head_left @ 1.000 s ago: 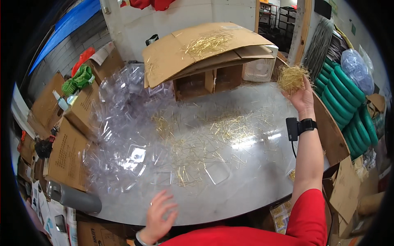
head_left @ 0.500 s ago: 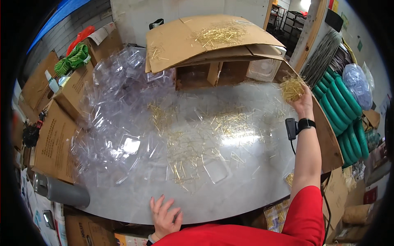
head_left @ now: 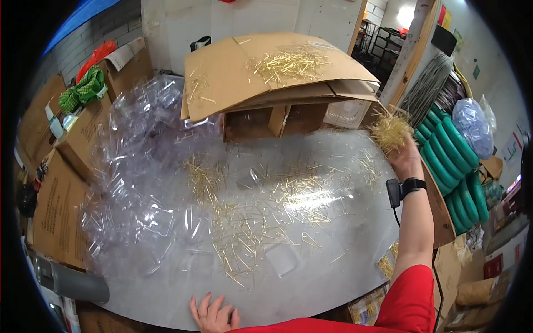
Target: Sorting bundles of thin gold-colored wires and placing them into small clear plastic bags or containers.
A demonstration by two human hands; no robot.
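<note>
At the far right, beside the board along the table's edge, my right hand is closed round a large tangled bunch of thin gold-coloured wire pieces. A black strap with a small box is on that wrist. My left hand lies at the near table edge with fingers spread and nothing in it. Loose gold wire pieces are scattered over the middle of the grey table. Among them lies a clear plastic box piece. Another pile of gold wire pieces rests on the cardboard sheets at the back.
Clear plastic boxes are heaped on the left side. Under the cardboard stands a brown box with compartments, next to a white basket. A grey bottle lies at the near left. Green coils stand beyond the right board.
The whole view has shifted, so the table sits lower in the picture. My right hand still holds the bunch at the far right. My left hand stays open at the near edge.
</note>
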